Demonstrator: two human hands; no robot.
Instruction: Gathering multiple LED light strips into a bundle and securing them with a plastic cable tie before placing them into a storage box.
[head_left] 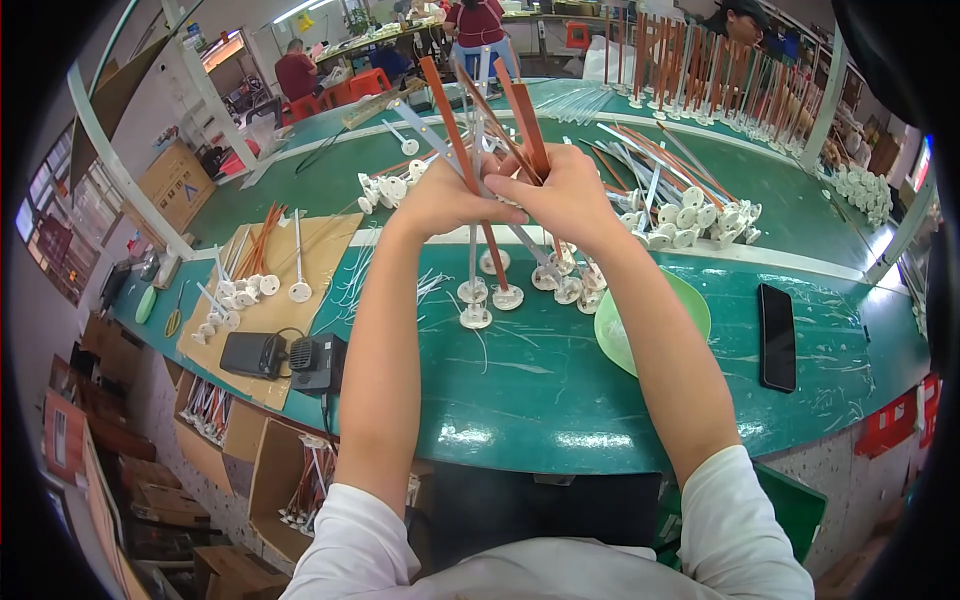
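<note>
Clutching brown and white strips (446,110) — the person's left hand (440,196) and right hand (562,194) curl around them, close together — white round bases (507,298) below, green bowl (613,334) nearby.

The bare left forearm (382,340) and bare right forearm (662,335) reach forward and slant inward, bringing the bare left hand (440,200) and bare right hand (568,195) close together. Both sets of fingers curl in a grip, the left thumb (495,211) pointing rightward, the right thumb (512,188) leftward above it.

white short sleeves (362,535), 2 bare hands (440,200)
</note>
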